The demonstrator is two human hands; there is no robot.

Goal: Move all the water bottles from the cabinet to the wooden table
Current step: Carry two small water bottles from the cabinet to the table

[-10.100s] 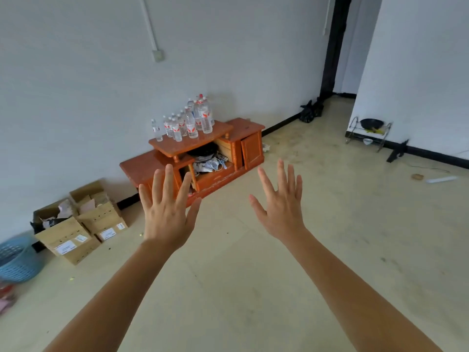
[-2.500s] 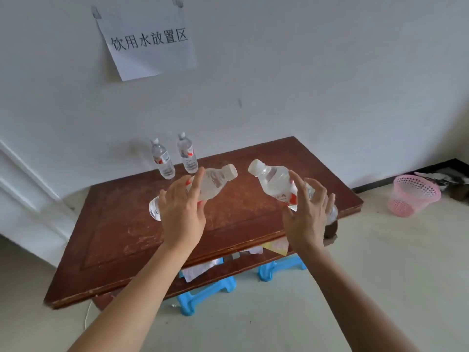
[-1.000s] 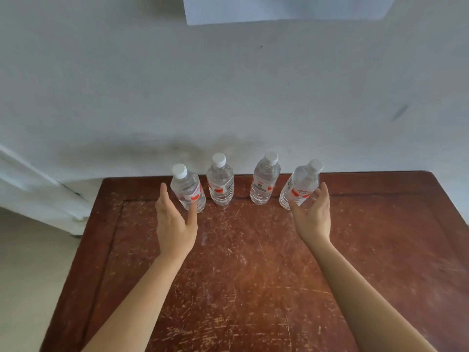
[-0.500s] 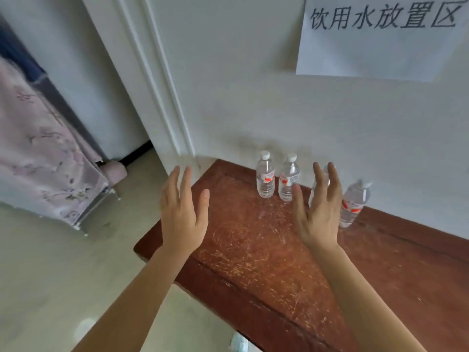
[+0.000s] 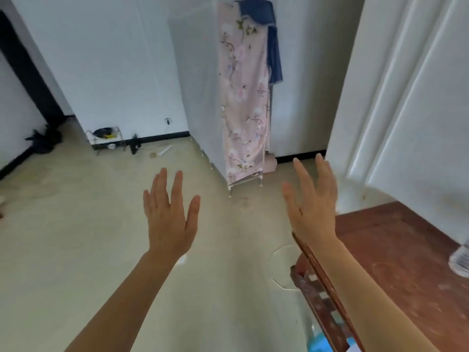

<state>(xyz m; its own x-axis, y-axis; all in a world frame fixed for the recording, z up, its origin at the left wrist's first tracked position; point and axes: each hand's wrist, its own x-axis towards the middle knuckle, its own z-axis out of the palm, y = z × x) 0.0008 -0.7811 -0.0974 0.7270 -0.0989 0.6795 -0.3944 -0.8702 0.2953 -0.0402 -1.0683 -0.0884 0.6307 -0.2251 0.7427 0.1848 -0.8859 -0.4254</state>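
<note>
The dark wooden table [image 5: 396, 255] fills the lower right corner, its top scratched. One clear water bottle [image 5: 460, 261] shows only as a blurred sliver at the right edge of the table. My left hand [image 5: 170, 214] is held out over the floor, fingers straight and empty. My right hand [image 5: 312, 201] hovers above the table's left corner, fingers spread, holding nothing. The cabinet and the other bottles are out of view.
A fabric wardrobe [image 5: 228, 97] with a pink flowered cover stands ahead. A white door [image 5: 406, 97] is at the right. A small wire rack [image 5: 105, 138] and a black bag [image 5: 43, 139] sit by the far wall. Blue stools [image 5: 327, 345] show under the table.
My view has swung left, away from the wall and the row of bottles, toward the open room. Both hands stay empty and have moved off the table with the turn.
</note>
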